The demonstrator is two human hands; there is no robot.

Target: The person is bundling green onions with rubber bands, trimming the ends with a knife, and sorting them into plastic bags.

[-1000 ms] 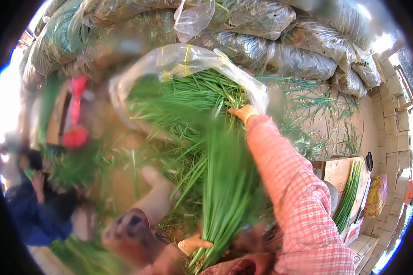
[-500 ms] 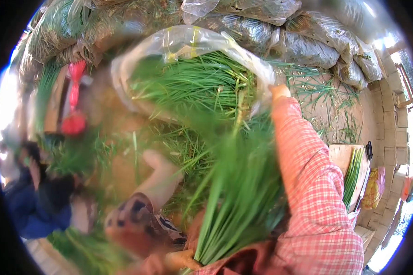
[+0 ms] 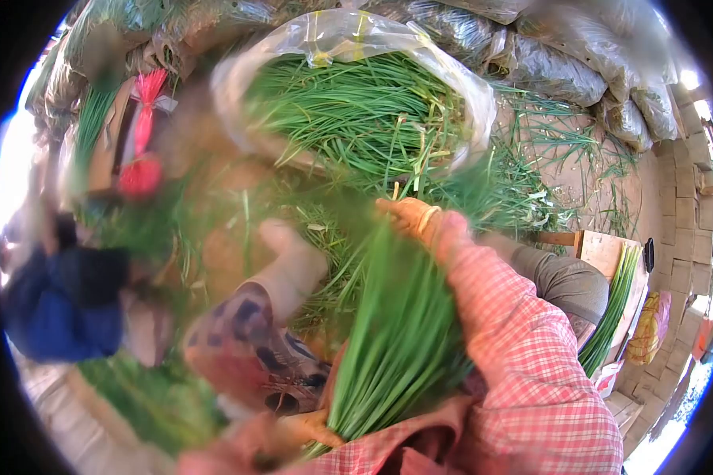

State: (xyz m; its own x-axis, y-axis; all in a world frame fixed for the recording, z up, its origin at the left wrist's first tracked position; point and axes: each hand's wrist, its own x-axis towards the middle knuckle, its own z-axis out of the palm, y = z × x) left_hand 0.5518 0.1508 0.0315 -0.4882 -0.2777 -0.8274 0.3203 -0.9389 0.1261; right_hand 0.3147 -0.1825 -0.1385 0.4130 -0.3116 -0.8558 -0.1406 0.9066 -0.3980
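- Packed earth floor (image 3: 562, 178) strewn with loose green stalks, with stuffed plastic sacks (image 3: 554, 71) stacked behind; at far left I see a blurred person in blue (image 3: 51, 305) and red ties (image 3: 141, 146) hanging.
- Left hand (image 3: 313, 427) is closed around the base of a bundle of chives (image 3: 396, 340), low in my view near the lap.
- Right hand (image 3: 408, 218), gloved, has come back from the bag's rim half a second ago and now lies on the bundle's upper leaves; I cannot tell whether its fingers are closed on them.
- I read that as the reach into the bag being over and both hands now working the bundle.
- Clear plastic bag (image 3: 348, 87) gapes open, filled with loose chives.
- On the right, a wooden crate (image 3: 602, 249) carries a laid bunch of stalks (image 3: 610, 313).
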